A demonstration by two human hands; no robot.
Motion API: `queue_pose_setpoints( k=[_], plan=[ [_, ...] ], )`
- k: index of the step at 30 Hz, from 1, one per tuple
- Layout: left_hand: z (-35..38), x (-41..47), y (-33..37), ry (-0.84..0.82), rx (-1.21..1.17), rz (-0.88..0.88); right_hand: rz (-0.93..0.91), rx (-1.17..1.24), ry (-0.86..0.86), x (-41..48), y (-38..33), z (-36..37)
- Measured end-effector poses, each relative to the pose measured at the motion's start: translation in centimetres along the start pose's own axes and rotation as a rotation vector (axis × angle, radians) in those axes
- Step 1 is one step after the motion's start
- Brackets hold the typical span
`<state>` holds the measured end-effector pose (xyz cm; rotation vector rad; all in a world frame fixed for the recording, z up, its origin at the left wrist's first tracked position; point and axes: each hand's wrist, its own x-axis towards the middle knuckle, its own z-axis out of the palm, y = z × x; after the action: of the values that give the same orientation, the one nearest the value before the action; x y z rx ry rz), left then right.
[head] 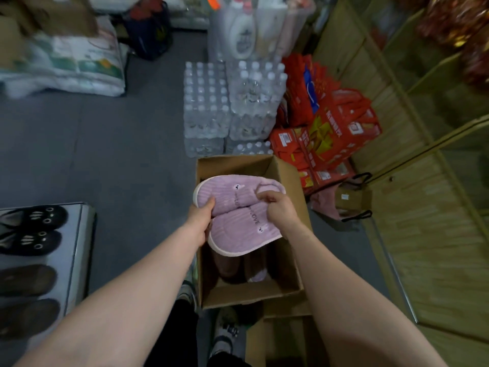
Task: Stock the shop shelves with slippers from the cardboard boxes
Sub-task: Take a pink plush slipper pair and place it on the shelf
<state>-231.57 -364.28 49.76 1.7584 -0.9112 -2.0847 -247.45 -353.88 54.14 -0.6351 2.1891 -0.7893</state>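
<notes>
Both your arms stretch forward and down. Your left hand [201, 218] curls round the left edge of the purple slippers [238, 226]. Your right hand [281, 209] pinches their right side, holding the pair over the open cardboard box [284, 170].

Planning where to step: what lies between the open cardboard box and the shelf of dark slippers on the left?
Head view: bare grey floor, with the left forearm crossing above it and the person's shoe close beside the box.

The grey floor [105, 154] bears an open cardboard box [248, 295], water-bottle packs [230, 102] and red cartons [333, 133].
</notes>
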Motion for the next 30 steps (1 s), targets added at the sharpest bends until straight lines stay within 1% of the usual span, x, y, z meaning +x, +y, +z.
queue_pose_setpoints(
  k=[1, 4, 5, 6, 7, 8, 11, 12, 13, 16, 18, 19, 21, 23, 25, 29, 30],
  plan=[
    [0.2, -0.7, -0.2, 0.004, -0.039, 0.000, 0.009, 0.020, 0.053, -0.4, -0.6, -0.2],
    [0.8, -2.3, -0.5, 0.002, -0.158, -0.005, 0.039, -0.023, 0.251, -1.5, -2.1, -1.1],
    [1.1, -2.9, -0.4, -0.001, -0.184, -0.003, 0.045, 0.009, 0.288, -1.8, -2.2, -1.3],
    [1.5, -3.7, -0.1, -0.006, -0.214, -0.005, 0.055, 0.047, 0.287, -2.3, -2.3, -1.5],
    [1.9, -4.4, 0.2, -0.010, -0.232, -0.009, 0.062, 0.097, 0.264, -2.7, -2.3, -1.6],
    [2.4, -5.2, 0.5, -0.018, -0.253, -0.016, 0.110, 0.183, 0.224, -3.2, -2.0, -1.7],
    [3.6, -7.1, 1.4, -0.054, -0.291, -0.041, 0.292, 0.561, 0.139, -3.7, -0.8, -2.1],
    [4.0, -7.5, 1.5, -0.074, -0.306, -0.042, 0.334, 0.617, 0.125, -3.2, -0.2, -2.2],
    [4.3, -8.0, 1.7, -0.082, -0.309, -0.034, 0.375, 0.649, 0.097, -2.9, 0.2, -2.3],
    [4.8, -9.4, 1.7, -0.105, -0.332, 0.007, 0.454, 0.628, -0.052, -0.5, 2.9, -2.1],
    [4.7, -10.0, 1.2, -0.093, -0.358, 0.034, 0.460, 0.628, -0.071, 0.7, 3.8, -2.3],
    [4.4, -10.4, 0.8, -0.082, -0.367, 0.034, 0.480, 0.600, -0.072, -0.7, 2.6, -3.1],
    [3.7, -11.0, -0.1, -0.096, -0.383, 0.004, 0.449, 0.630, -0.026, -3.0, 0.3, -4.3],
    [3.2, -11.6, -0.9, -0.109, -0.397, -0.018, 0.360, 0.721, 0.033, -4.6, -1.0, -4.8],
    [2.8, -12.4, -1.3, -0.089, -0.392, -0.001, 0.318, 0.759, 0.058, -5.1, -0.8, -4.5],
    [2.0, -13.7, -1.6, -0.099, -0.439, 0.023, 0.235, 0.683, -0.062, -5.6, 0.1, -3.0],
    [1.7, -14.1, -1.6, -0.113, -0.456, 0.025, 0.214, 0.653, -0.065, -6.0, 0.0, -2.7]
  ],
)
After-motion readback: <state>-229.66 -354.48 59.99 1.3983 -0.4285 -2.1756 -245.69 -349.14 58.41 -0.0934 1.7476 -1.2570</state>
